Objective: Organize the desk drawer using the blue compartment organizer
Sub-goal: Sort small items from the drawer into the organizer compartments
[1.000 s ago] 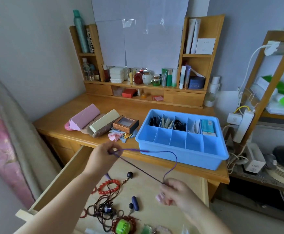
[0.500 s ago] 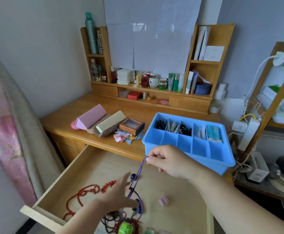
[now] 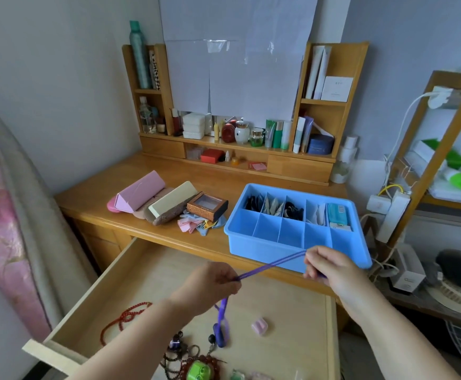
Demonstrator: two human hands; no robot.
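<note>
A purple cord (image 3: 272, 264) is stretched taut between my two hands above the open wooden drawer (image 3: 130, 272). My left hand (image 3: 210, 283) pinches its lower end, and the rest of the cord hangs down from there toward the drawer floor. My right hand (image 3: 331, 266) grips the other end just in front of the blue compartment organizer (image 3: 254, 242), which stands on the desk top. Its back row holds small items; its front compartments look empty.
Red beads (image 3: 126, 315), dark bead strings (image 3: 180, 352), a green round thing (image 3: 197, 371) and a pink clip (image 3: 259, 326) lie in the drawer. Pink and cream cases (image 3: 152, 200), a brown box (image 3: 207, 207) and cloths (image 3: 196, 224) sit on the desk. A cluttered shelf stands at right.
My left hand rose from the drawer floor and pinched the cord. My right hand moved right, in front of the organizer, pulling the cord taut between both hands.
</note>
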